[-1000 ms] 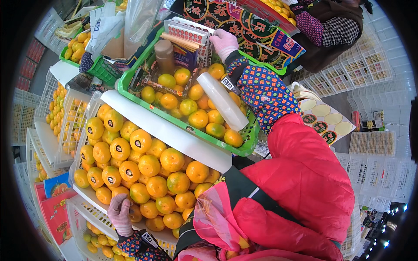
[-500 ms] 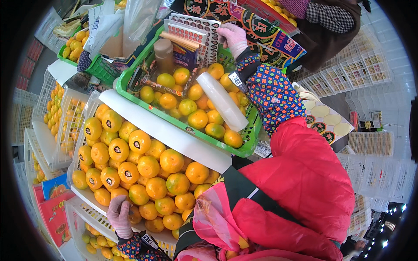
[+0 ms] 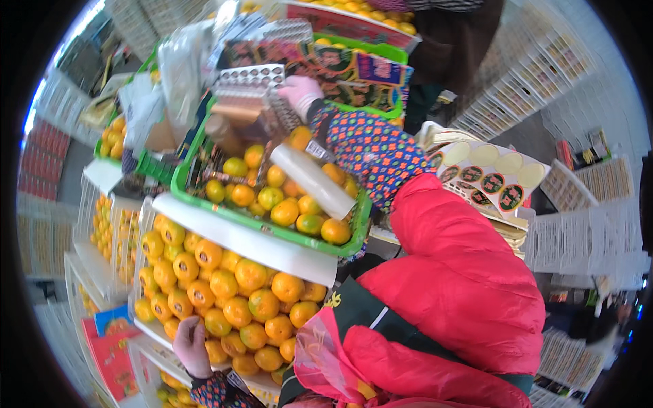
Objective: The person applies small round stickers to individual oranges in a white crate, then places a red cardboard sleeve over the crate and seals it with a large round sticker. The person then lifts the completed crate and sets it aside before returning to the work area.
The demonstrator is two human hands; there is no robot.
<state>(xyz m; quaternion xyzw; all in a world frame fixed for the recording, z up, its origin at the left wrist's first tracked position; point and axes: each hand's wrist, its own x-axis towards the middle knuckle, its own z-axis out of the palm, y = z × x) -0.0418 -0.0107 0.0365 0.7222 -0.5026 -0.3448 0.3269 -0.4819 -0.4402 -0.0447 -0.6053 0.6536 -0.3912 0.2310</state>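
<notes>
My right hand [image 3: 299, 95], in a pink glove, is closed on sticker sheets [image 3: 246, 78] at the back of a green basket [image 3: 262, 241], which holds oranges [image 3: 284, 212], a dark bottle and a white roll [image 3: 311, 178]. My left hand [image 3: 192, 347], also gloved, has curled fingers at the lower edge of a white crate of stacked oranges [image 3: 237, 311], some with dark labels; what the fingertips hold, if anything, is hidden. A white strip [image 3: 238, 238] lies between crate and basket. The picture is blurred around my right hand.
A co-worker's dark clothing [image 3: 456, 47] shows at the top beside a fruit box. A sheet of round labels [image 3: 493, 177] lies at the right. Plastic bags [image 3: 183, 75], more orange crates [image 3: 102, 224] and a red carton [image 3: 109, 360] are at the left, with stacked crates [image 3: 517, 75] around.
The view has shifted. My right hand is lower against the basket, and the sticker sheets it grips are tilted and blurred. My left hand stays curled by the crate edge.
</notes>
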